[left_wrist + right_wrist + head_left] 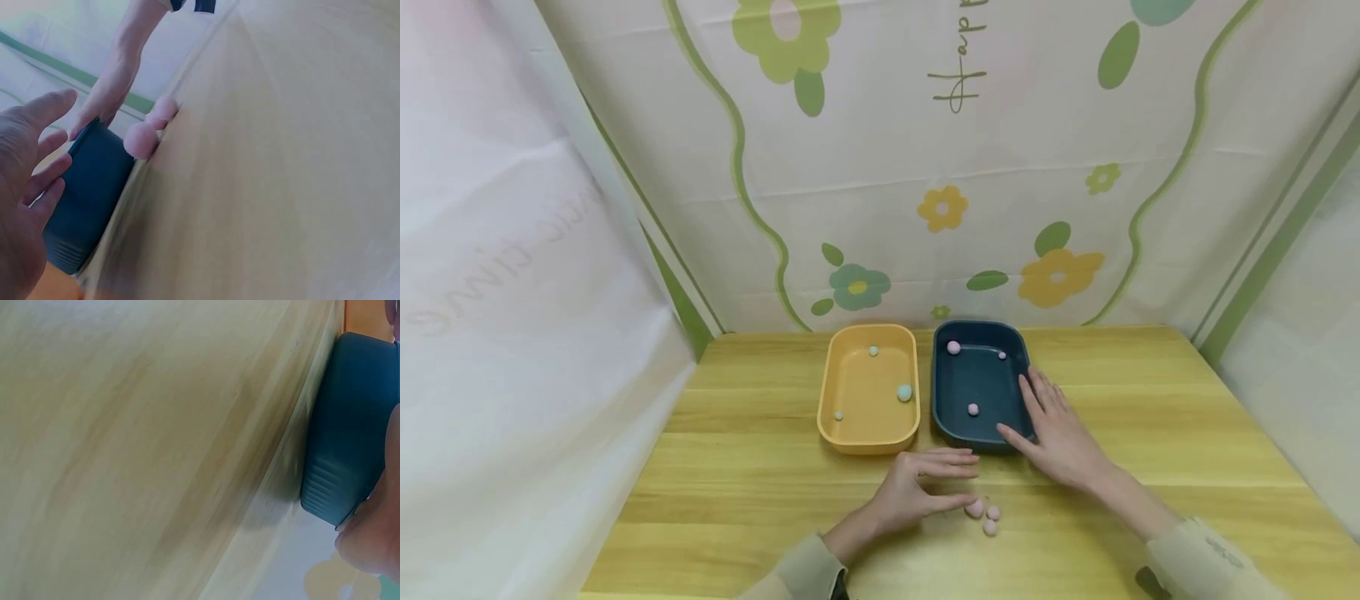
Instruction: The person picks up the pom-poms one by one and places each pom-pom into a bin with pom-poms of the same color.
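Three pink balls [990, 527] lie in a cluster on the table in front of the dark blue tray [981, 433]. My left hand [921, 487] is beside them, fingers extended and thumb apart; its thumb tip is at the largest pink ball [974, 508] in the head view. In the left wrist view a gap shows between that hand [28, 162] and the balls [141, 140], so nothing is gripped. My right hand [1063, 437] rests on the right rim of the blue tray, its fingers fairly straight. Three more pink balls [953, 347] sit inside this tray.
A yellow tray [868, 447] stands just left of the blue one, with three mint-green balls [905, 392] of differing sizes in it. Behind both trays hangs a flower-printed cloth [865, 183]. Wooden tabletop [737, 467] extends to either side.
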Available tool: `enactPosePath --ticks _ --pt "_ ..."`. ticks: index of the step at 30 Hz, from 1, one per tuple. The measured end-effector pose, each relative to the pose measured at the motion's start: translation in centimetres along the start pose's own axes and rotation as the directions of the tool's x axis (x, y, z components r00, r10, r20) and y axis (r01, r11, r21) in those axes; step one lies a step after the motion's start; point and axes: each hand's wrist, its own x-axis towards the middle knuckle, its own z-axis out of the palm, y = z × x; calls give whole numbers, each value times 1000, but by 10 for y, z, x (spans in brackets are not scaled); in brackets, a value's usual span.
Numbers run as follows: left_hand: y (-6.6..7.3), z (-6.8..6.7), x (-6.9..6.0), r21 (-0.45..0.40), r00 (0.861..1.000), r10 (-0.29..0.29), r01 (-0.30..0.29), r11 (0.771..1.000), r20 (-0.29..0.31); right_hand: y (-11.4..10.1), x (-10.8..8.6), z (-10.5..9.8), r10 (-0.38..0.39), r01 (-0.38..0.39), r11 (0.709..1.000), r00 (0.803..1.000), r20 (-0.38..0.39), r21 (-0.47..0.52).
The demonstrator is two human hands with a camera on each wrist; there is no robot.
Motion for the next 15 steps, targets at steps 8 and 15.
enactPosePath --ticks 8,15 --pt "-3 8 -3 -62 989 -147 147 987 6 -1 0 -3 7 -7 1000 1000 16 7" --pt "-8 14 -7 -117 982 -188 184 976 -18 -2 -1 -4 10 -11 1000 1000 21 11"
